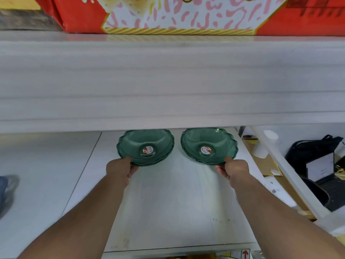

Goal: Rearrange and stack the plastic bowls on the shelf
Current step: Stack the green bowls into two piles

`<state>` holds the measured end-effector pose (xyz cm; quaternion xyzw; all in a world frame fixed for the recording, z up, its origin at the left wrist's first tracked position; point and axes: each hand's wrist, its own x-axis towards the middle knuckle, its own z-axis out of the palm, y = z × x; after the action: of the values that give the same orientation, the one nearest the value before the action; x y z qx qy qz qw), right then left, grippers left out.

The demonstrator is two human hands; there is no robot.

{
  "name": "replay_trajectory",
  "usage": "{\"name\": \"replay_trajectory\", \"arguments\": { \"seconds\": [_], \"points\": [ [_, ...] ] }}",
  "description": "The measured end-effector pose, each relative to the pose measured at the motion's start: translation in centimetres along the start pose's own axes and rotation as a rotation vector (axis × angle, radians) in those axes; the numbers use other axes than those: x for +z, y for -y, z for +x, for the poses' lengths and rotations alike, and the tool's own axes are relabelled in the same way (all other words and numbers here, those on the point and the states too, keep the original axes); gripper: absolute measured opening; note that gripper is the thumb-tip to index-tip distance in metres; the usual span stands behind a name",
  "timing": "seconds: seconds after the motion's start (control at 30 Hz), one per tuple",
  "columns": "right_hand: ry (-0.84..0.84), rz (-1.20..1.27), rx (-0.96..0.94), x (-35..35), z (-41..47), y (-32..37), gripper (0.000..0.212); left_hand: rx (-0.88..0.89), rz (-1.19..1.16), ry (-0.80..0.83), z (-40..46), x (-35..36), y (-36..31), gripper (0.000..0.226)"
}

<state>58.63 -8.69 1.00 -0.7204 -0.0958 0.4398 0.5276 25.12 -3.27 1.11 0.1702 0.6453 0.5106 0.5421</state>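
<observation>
Pinching near rims, left hand [119, 170] holds left bowl [145, 146], right hand [234, 170] right bowl [208, 145].

Two green scalloped bowls [145, 146] [209, 145] side by side

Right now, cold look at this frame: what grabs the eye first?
Two translucent green scalloped plastic bowls, the left bowl and the right bowl, sit side by side on the white lower shelf, each with a red-and-white sticker at its centre. The left hand and right hand each grip a near rim. Above, a red patterned gift box fills the upper shelf.
</observation>
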Motion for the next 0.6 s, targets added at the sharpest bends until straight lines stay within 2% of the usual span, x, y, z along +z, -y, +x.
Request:
{"name": "replay_trajectory", "arguments": {
  "seconds": [0.3, 0.43, 0.6],
  "points": [
    [0.019, -0.015, 0.008, 0.0, -0.5, -0.3, 0.019, -0.032, 0.024, 0.013, -0.5, 0.0, -0.3, 0.012],
    [0.033, -0.015, -0.002, -0.2, -1.1, -0.3, 0.024, -0.032, 0.051, 0.027, -0.7, -0.3, -0.3, 0.008],
    [-0.016, -0.12, -0.041, -0.8, -2.2, -0.7, 0.03, -0.046, 0.105, 0.038, -1.2, -1.0, -0.2, 0.029]
  ]
}}
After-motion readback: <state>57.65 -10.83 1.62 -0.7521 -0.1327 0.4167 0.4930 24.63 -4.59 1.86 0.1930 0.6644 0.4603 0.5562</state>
